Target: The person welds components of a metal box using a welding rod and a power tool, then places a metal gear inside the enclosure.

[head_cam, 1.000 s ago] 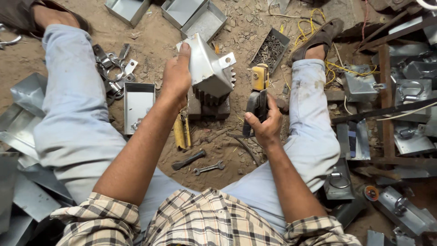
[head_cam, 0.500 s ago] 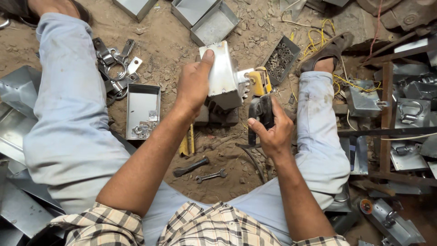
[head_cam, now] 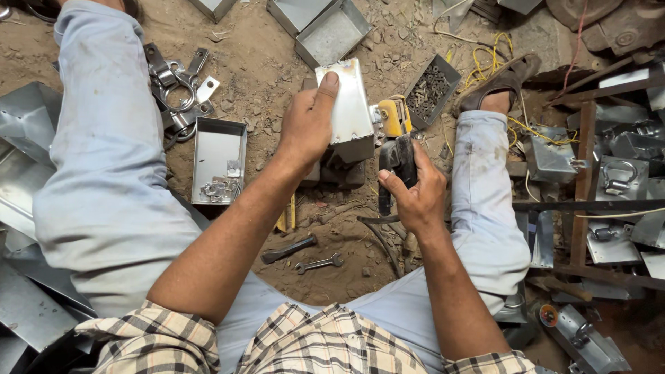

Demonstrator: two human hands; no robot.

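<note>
Your left hand [head_cam: 308, 128] grips the shiny metal box [head_cam: 346, 107] near 12 o'clock, while your right hand [head_cam: 414, 194] at 3 o'clock of it squeezes what looks like a yellow-and-black drill [head_cam: 396, 138] touching the box.

head view, looking steeply down, close over lap

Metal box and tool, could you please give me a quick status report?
Left hand grips metal box, upright. Right hand holds yellow-black hand tool against box's side. Spanner on ground, apart.
</note>
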